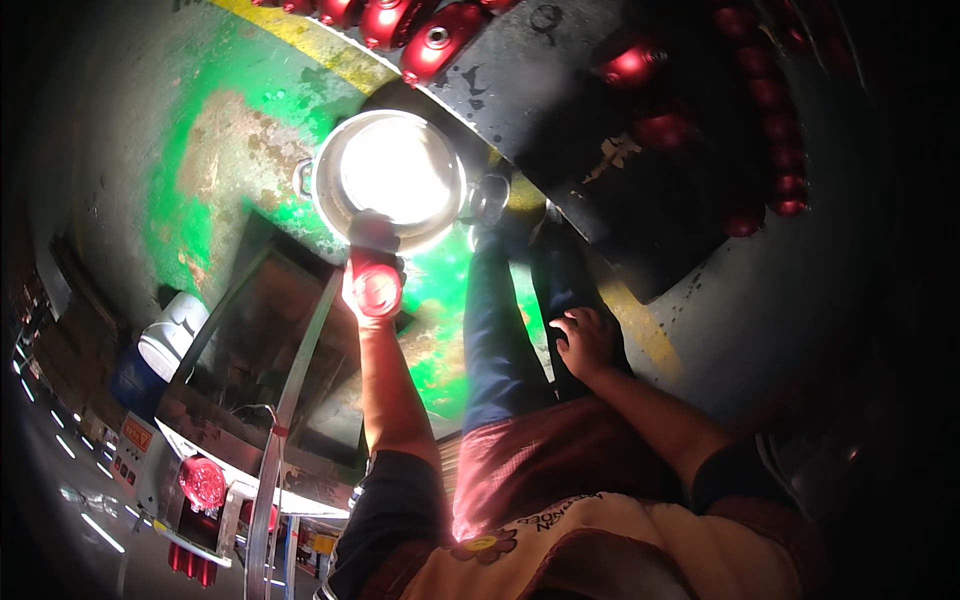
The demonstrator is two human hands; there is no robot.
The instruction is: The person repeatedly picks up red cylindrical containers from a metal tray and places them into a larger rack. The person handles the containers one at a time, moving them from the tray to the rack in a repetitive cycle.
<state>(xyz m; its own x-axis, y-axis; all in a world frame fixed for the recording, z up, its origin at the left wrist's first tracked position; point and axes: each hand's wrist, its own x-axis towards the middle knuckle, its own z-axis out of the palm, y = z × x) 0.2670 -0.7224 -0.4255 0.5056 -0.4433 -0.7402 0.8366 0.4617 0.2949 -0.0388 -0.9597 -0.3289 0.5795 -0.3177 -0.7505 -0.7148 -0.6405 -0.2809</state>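
A red metal part (376,287) is being gripped in the closed left hand (373,262), just below a brightly lit steel bowl (390,175). The right hand (585,340) is being rested, empty and loosely curled, on the thigh. More red parts (440,40) are lying beyond the bowl, unhandled.

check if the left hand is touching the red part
Touching. The head view shows the left hand wrapped around the red part, held over the bright metal bowl.
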